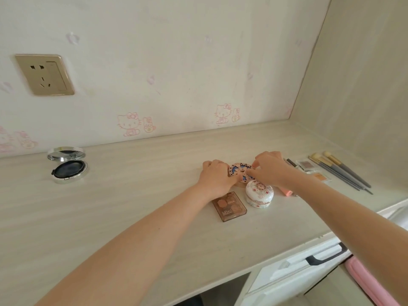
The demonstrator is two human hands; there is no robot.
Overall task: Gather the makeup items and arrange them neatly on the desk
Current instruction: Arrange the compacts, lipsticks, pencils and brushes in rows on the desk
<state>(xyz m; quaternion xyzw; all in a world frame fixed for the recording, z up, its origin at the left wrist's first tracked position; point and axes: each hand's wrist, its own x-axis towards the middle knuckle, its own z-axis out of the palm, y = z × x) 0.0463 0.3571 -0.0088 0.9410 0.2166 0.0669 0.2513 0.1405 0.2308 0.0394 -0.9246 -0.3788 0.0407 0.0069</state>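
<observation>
A round patterned compact (239,170) in blue, pink and white lies on the pale desk (154,195). My left hand (217,176) grips its left side and my right hand (270,168) pinches its right side. Just in front stand a white floral round jar (259,193) and a brown eyeshadow palette (229,206). A pink tube (287,192) peeks out under my right wrist. To the right lie two small eyeshadow pans (308,164) and several makeup brushes (341,171). Far left, a silver cushion compact (68,167) sits with its lid up.
The wall with cartoon-cat wallpaper rises just behind the desk, with a gold power socket (45,75) at upper left. A side panel closes the right end. Below the desk's front edge at right are a white drawer with a dark handle (326,255) and a pink cushion (371,283).
</observation>
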